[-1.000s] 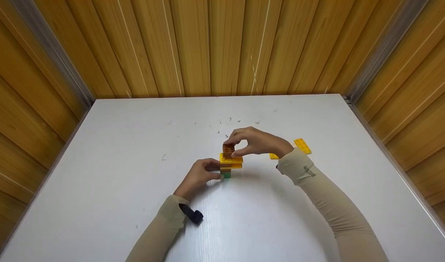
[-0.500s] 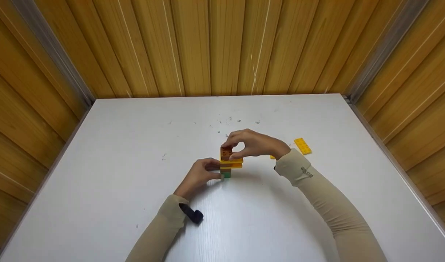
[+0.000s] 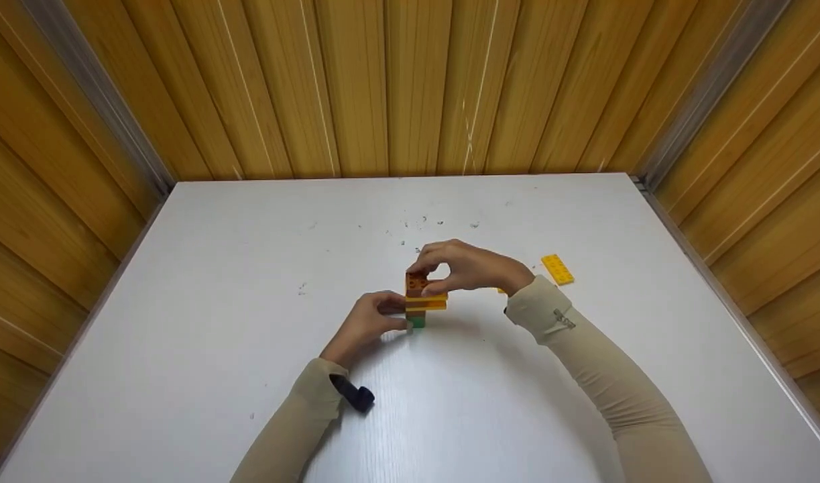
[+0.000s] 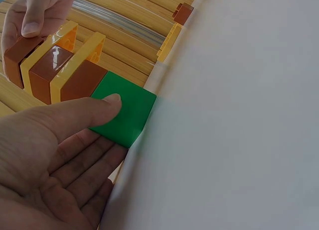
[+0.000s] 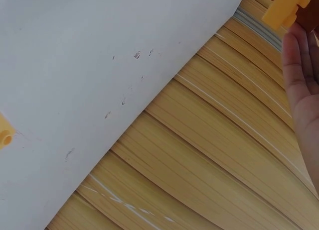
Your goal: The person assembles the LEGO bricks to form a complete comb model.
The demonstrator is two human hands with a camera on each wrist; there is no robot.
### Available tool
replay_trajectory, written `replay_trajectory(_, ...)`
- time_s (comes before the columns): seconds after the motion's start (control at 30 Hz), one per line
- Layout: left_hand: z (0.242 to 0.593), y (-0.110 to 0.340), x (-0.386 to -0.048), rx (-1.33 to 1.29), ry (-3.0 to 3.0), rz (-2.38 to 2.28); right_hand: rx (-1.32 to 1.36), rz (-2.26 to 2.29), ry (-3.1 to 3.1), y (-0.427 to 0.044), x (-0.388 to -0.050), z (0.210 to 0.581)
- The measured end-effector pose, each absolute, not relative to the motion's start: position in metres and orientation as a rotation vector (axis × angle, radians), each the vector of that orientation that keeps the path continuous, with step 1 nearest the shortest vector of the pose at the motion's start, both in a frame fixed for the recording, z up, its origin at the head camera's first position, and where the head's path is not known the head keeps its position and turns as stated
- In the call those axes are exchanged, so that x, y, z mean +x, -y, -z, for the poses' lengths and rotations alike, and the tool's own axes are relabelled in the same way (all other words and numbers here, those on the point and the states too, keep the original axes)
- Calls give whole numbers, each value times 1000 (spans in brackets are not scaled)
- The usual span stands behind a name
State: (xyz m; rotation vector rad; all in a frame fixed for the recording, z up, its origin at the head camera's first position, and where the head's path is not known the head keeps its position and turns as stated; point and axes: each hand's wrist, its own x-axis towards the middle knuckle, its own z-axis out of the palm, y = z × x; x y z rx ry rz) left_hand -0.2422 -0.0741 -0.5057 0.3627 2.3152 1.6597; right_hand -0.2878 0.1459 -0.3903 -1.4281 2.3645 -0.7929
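A stack stands on the white table: a green block (image 4: 127, 108) at the bottom, then brown blocks alternating with yellow plates (image 3: 436, 304). The left hand (image 3: 369, 322) grips the green base between thumb and fingers. At the top, the right hand (image 3: 473, 263) pinches the uppermost brown block (image 3: 416, 284), which sits over the upper yellow plate; in the left wrist view a thin dark gap shows between them. In the right wrist view the right hand (image 5: 304, 85) is at the right edge, by a yellow plate (image 5: 286, 8); its thumb is out of frame.
A loose yellow plate (image 3: 558, 269) lies on the table (image 3: 249, 268) to the right; another yellow piece (image 3: 501, 290) is mostly hidden behind the right wrist. A brown block (image 4: 183, 13) shows in the left wrist view. Wood-patterned walls (image 3: 410, 87) border the table.
The right hand has moved slightly left and down, bringing the brown block from a tilted position onto the top of the stack. The left hand has stayed in place.
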Motion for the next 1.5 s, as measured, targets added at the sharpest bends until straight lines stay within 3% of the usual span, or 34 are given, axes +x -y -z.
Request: replay_trajectory(1.5, 506, 75, -243, 332, -2321, -1620, -1344, 832, -2363, -143, -284, 390)
